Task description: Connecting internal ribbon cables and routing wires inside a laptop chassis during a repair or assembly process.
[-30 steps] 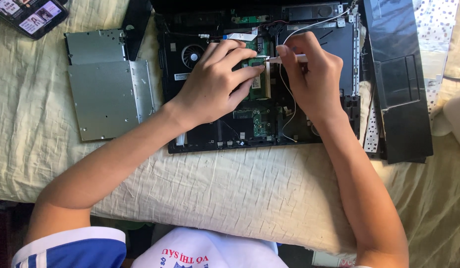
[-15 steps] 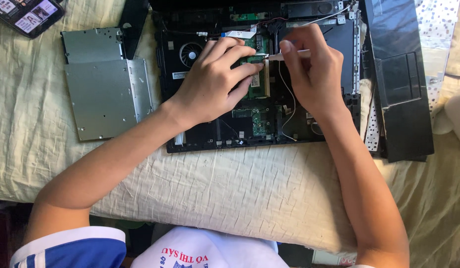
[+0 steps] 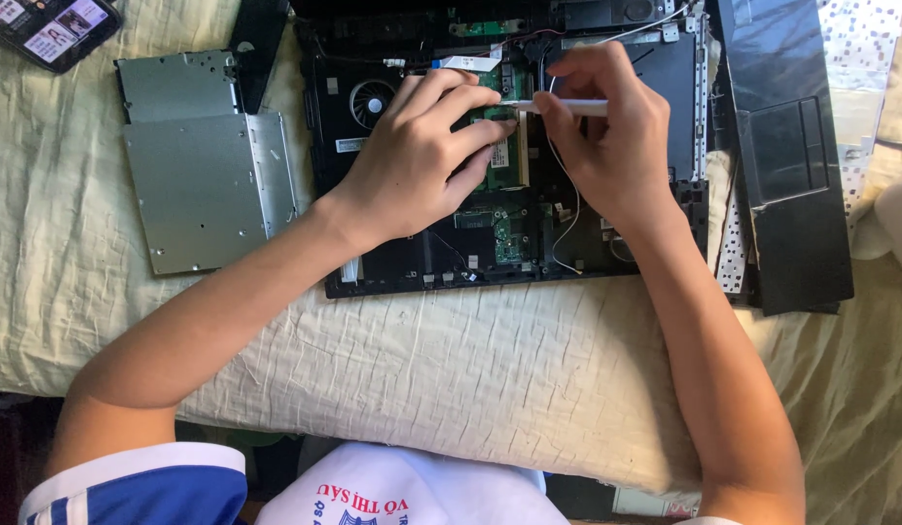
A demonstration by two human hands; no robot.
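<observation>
1. The white pen-shaped tool (image 3: pixel 567 107) lies level over the opened laptop base (image 3: pixel 509 165), pinched in the right hand (image 3: pixel 606 146); its tip meets the green circuit board (image 3: pixel 504 160) just beside the left fingertips (image 3: pixel 504 124).
2. The left hand (image 3: pixel 417 160) rests spread on the board, clamped on nothing.
3. Since half a second ago, both hands sit much as before.
4. Outward: round black fan (image 3: pixel 371 100), flat grey metal drive (image 3: pixel 203 185), glossy black palm-rest panel (image 3: pixel 786 156), quilted cream cloth (image 3: pixel 451 360).
</observation>
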